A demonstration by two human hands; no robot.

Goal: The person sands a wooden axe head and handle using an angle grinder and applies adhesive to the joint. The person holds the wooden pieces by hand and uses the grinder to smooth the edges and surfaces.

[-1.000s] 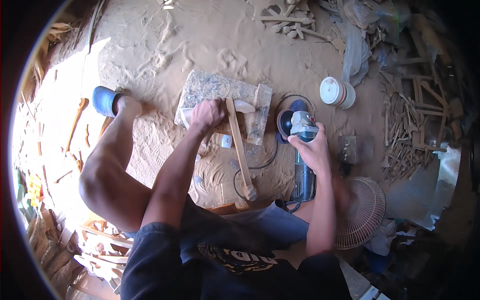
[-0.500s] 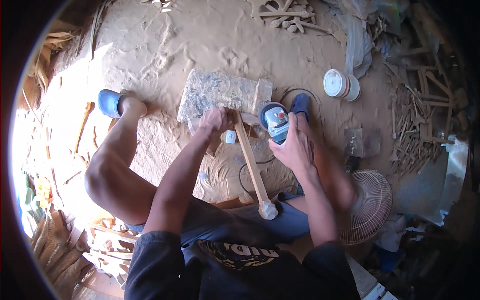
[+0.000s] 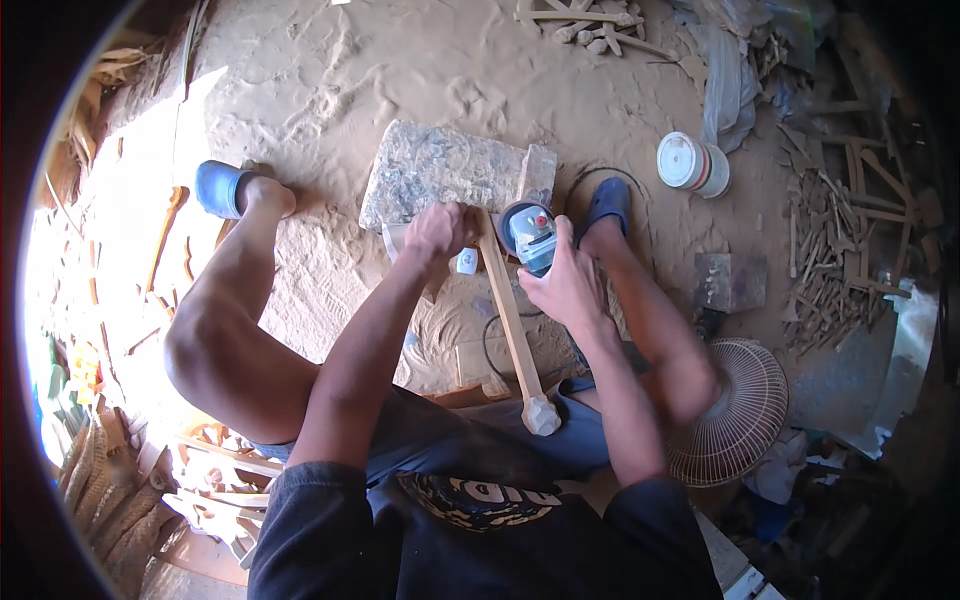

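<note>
Currently, the left hand [image 3: 438, 230] grips the far end of the wooden bar [image 3: 510, 320] at the near edge of the block [image 3: 440, 168]. The bar's knobbed near end lies over the shorts [image 3: 470, 440]. The right hand [image 3: 570, 282] is closed around the grinder [image 3: 532, 236], just right of the bar; disc contact cannot be confirmed.

Dusty tan floor [image 3: 300, 110] bears a mottled grey oblong block [image 3: 440, 170] beyond the left hand [image 3: 438, 230], a white cylindrical tub [image 3: 682, 160] beyond the right hand [image 3: 568, 285].
</note>
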